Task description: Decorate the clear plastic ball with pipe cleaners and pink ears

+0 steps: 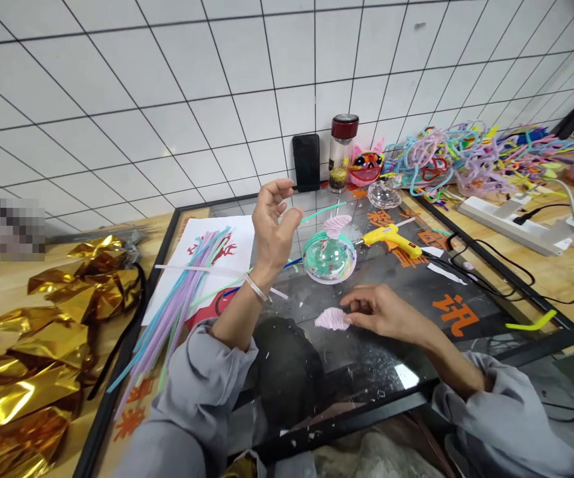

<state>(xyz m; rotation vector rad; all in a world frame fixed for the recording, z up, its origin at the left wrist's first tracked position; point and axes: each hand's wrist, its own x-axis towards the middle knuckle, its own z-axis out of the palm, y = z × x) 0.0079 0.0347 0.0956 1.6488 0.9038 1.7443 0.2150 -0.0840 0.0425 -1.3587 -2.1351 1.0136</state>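
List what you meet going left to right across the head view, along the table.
Gold foil → bundle of pastel pipe cleaners → raised left hand → clear ball ornament → yellow glue gun → white power strip.

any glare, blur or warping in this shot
Head view: wall tile lines bow outward, wide-lens distortion; the glass sheet mirrors the tiles and carries white glare near the right hand; a pixelated patch sits at far left; the left hand looks sharp.

Glossy glass board point(471, 302), crinkled shiny gold foil point(42, 345), fuzzy pipe cleaners point(177, 312)
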